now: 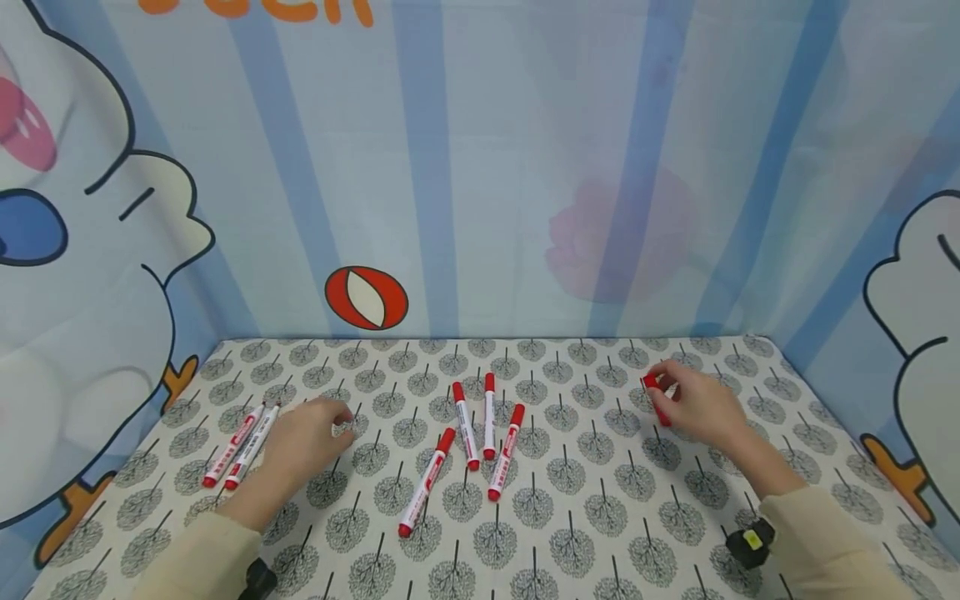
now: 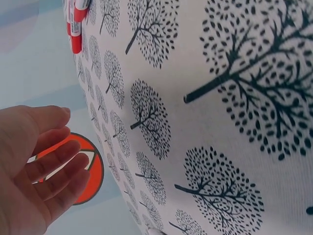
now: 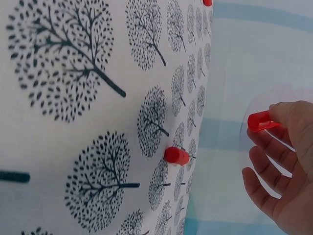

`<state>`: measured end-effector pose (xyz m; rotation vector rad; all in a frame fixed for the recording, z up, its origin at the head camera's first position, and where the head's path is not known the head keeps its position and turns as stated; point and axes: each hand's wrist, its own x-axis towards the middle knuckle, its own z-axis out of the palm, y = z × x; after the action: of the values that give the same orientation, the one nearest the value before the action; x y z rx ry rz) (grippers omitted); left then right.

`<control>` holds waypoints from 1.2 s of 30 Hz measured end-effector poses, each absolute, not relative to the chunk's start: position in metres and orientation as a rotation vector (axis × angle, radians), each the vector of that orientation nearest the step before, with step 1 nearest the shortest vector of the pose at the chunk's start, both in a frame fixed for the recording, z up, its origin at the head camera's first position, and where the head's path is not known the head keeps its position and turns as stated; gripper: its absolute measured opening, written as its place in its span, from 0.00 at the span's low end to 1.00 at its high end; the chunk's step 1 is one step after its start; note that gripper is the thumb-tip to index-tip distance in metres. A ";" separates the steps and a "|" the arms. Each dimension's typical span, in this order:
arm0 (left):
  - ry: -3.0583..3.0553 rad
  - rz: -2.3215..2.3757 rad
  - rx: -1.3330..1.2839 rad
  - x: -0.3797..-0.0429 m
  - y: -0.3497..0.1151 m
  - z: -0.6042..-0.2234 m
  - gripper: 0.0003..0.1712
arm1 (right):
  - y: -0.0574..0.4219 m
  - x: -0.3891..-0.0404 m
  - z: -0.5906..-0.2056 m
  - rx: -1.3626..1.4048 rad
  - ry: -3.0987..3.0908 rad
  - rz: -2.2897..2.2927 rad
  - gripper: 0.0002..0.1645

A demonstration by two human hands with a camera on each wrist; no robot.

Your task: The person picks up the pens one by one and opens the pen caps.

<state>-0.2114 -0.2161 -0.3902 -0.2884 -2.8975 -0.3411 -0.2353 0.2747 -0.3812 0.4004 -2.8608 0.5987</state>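
My left hand [image 1: 306,435] hovers above the cloth with its fingers loosely bent and nothing between them. Just left of it, two white markers [image 1: 238,442] lie side by side, red ends toward me, with no red caps on their far ends. On the right side, my right hand [image 1: 697,406] pinches a small red marker cap [image 3: 260,120] between thumb and index finger, the other fingers relaxed. Below that hand, a second red cap [image 3: 177,155] rests on the cloth. Several red-capped markers [image 1: 465,425] lie in the middle, apart from both hands.
The table [image 1: 585,567] is covered by a white cloth printed with dark trees. A blue-striped cartoon backdrop [image 1: 495,183] rises behind it and along both sides. Black wrist devices [image 1: 750,543] sit at the beige sleeves.
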 end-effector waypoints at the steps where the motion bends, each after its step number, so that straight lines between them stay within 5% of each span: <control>1: -2.896 -0.343 -0.300 -0.211 -0.215 -0.391 0.11 | 0.277 -0.236 -0.381 0.389 -2.863 0.593 0.16; 36: -2.917 -0.417 -0.409 -0.202 -0.181 -0.396 0.10 | 0.314 -0.249 -0.412 0.076 -3.097 0.492 0.18</control>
<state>-0.2023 -0.1815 -0.3957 -0.4086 -2.9166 -0.4169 -0.2493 0.3140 -0.4118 0.0761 -3.0974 0.4919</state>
